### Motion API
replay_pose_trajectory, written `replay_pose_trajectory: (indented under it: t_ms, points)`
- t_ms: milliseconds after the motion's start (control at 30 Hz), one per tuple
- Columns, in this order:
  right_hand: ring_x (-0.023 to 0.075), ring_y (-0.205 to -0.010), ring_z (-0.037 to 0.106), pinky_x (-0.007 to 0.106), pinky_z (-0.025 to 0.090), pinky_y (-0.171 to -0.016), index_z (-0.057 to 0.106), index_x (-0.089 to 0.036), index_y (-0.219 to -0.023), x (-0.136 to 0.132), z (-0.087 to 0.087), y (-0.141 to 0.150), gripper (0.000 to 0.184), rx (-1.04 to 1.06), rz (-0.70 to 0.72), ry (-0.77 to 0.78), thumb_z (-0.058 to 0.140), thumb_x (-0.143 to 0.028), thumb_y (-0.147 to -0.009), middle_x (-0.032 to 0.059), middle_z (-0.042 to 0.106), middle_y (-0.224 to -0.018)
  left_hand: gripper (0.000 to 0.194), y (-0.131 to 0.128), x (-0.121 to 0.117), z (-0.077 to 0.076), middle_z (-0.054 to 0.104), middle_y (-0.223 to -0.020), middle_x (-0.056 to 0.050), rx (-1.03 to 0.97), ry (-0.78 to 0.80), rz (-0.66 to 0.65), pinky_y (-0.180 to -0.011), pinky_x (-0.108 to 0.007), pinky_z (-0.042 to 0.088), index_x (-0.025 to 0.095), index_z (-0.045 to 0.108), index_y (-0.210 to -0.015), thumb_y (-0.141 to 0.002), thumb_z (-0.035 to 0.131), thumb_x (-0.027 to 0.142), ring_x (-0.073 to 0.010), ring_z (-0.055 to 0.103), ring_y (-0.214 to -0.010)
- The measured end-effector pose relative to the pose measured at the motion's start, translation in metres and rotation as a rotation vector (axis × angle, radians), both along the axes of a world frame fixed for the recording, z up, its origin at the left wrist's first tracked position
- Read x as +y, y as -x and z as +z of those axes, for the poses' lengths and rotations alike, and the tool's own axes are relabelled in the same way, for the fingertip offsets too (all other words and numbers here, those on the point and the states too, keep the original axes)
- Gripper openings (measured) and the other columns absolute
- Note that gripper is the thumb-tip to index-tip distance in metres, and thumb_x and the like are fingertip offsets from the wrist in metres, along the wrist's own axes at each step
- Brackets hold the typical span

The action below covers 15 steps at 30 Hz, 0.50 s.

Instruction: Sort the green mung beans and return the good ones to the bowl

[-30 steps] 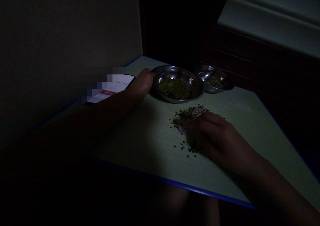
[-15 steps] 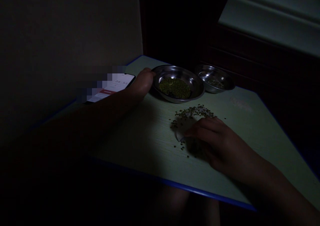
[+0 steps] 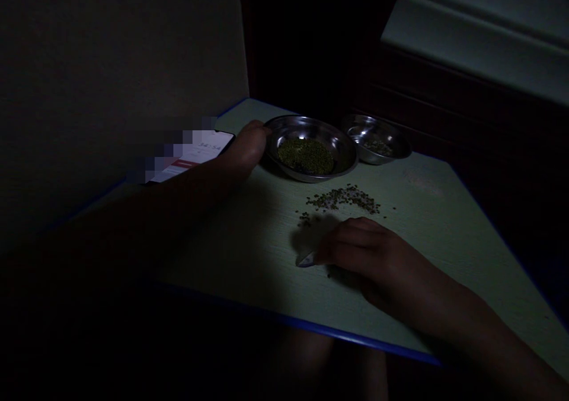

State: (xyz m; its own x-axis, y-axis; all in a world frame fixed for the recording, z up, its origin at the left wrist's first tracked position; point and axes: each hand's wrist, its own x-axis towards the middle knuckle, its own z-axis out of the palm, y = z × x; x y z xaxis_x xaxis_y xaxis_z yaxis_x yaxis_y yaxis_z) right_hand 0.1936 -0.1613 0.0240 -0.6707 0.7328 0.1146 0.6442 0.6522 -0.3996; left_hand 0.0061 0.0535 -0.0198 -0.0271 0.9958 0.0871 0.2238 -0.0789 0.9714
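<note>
In dim light, my left hand (image 3: 243, 150) rests against the left rim of a large steel bowl (image 3: 344, 152) that holds a layer of small green beans (image 3: 306, 156), its fingers curled on the rim. My right hand (image 3: 368, 259) lies low on the pale green table (image 3: 249, 241). Its fingertips pinch a small pale flat piece (image 3: 306, 260) pressed to the tabletop. A loose heap of green beans (image 3: 344, 198) lies on the table just beyond that hand, between it and the bowl.
A smaller steel bowl (image 3: 377, 143) with a few beans stands right of the large one. A lit phone (image 3: 195, 155) lies at the table's left edge. A wall rises on the left and dark furniture stands behind. The table's blue front edge (image 3: 311, 327) is near.
My right hand has slid toward me and to the left with the pale piece. The scattered beans beside it are no longer visible. My left hand stays at the bowl.
</note>
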Motion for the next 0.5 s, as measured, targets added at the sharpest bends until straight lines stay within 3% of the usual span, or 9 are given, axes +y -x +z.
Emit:
replay_pose_trajectory:
  t_ms: [200,367,500]
  points:
    - [0.0084,-0.108,0.055,0.020,0.037,-0.097,0.066,-0.022,-0.109,-0.005,0.013,-0.010,0.049,-0.008,-0.038,0.175,0.049,0.011,-0.077,-0.0033,0.065,-0.113,0.004,-0.001,-0.001,0.003,0.054,-0.075,-0.007,-0.004,0.007,-0.018,-0.077,-0.037,0.038,0.018,0.052,-0.071,-0.069,0.050,0.021,-0.0216,0.053,-0.076]
    - [0.0052,-0.105,0.058,0.015,0.038,-0.094,0.067,-0.024,-0.105,-0.003,0.016,-0.022,0.043,0.016,-0.114,0.213,0.052,0.007,-0.080,-0.0063,0.066,-0.115,0.007,0.001,0.008,-0.004,0.054,-0.074,-0.006,-0.029,0.026,-0.012,-0.070,-0.035,0.036,0.017,0.053,-0.074,-0.068,0.051,0.020,-0.0183,0.051,-0.070]
    - [0.0051,-0.096,0.061,0.015,0.042,-0.086,0.069,-0.026,-0.095,-0.002,0.022,-0.025,0.032,0.010,-0.162,0.213,0.054,0.000,-0.085,-0.0083,0.069,-0.104,0.007,0.003,0.013,-0.009,0.055,-0.073,-0.006,-0.057,0.020,-0.026,-0.065,-0.034,0.034,0.018,0.054,-0.073,-0.068,0.052,0.023,-0.0184,0.051,-0.067]
